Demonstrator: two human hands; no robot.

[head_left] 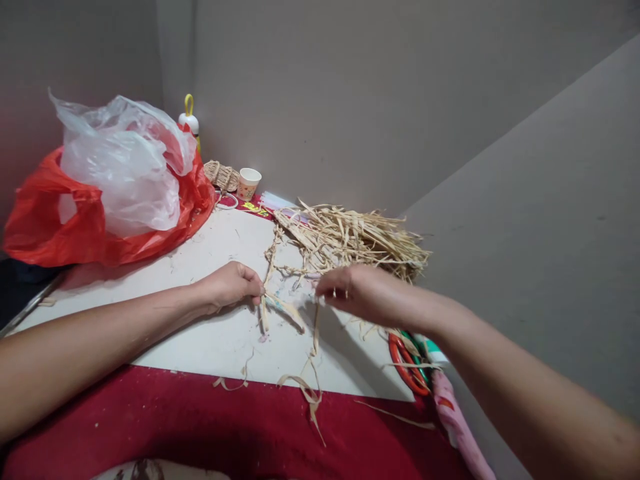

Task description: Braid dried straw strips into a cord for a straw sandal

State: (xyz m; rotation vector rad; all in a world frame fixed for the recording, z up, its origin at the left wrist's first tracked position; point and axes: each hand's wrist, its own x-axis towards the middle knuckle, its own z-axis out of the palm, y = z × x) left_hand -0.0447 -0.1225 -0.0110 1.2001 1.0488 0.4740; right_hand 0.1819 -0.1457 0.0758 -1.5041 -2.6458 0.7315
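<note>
My left hand (235, 285) is closed in a pinch on the lower part of a braided straw cord (271, 257), whose loose flat ends (284, 309) fan out below the fingertips. To the right, my right hand (345, 285) hovers over the white board, fingers bent, pinching a thin straw strip (316, 330) that hangs down towards the board's front edge. The cord runs up from my left hand to a heap of dry straw (355, 237) behind both hands.
Red and clear plastic bags (125, 180) fill the left. A paper cup (249, 183), a woven coil (221, 175) and a bottle (189, 123) stand behind. Red-handled scissors (405, 367) lie right, beside pink cloth (457, 423). Straw scraps (310, 393) cross the white board's (200, 347) front edge.
</note>
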